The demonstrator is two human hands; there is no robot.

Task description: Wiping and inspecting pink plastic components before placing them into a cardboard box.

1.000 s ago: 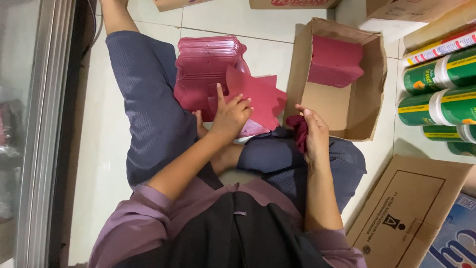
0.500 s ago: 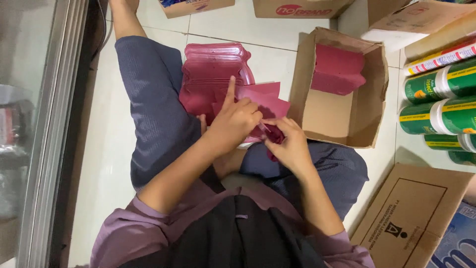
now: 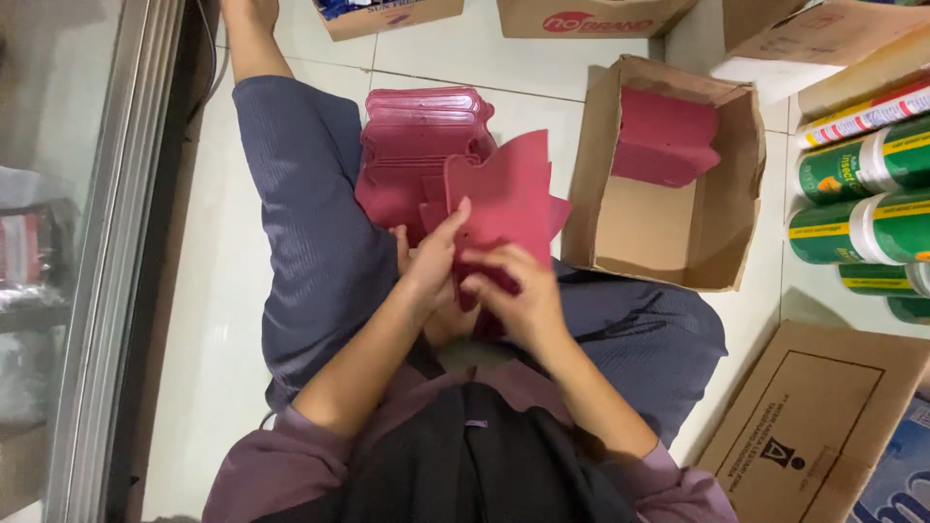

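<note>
A person sits on the tiled floor (image 3: pixel 232 320) with both hands together at the middle of the frame, clamped on a dark red card piece (image 3: pixel 509 199). The left hand (image 3: pixel 431 266) grips the piece's lower left edge, thumb lying up along its face. The right hand (image 3: pixel 518 295) pinches its bottom edge just beside the left, fingers curled under it. The card piece stands nearly upright above the hands, its notched outline fanning toward the upper centre.

Just behind it, toward the upper centre-left, a stack of matching red pieces (image 3: pixel 417 136) lies on the floor against the person's blue trouser leg (image 3: pixel 300 213). To the right stands an open cardboard box (image 3: pixel 722 242) with another red piece (image 3: pixel 664 140) leaning inside its far wall. At the right edge of the frame green cans (image 3: pixel 852 228) lie in a row, and flat cardboard cartons (image 3: pixel 823 436) fill the lower right.
</note>
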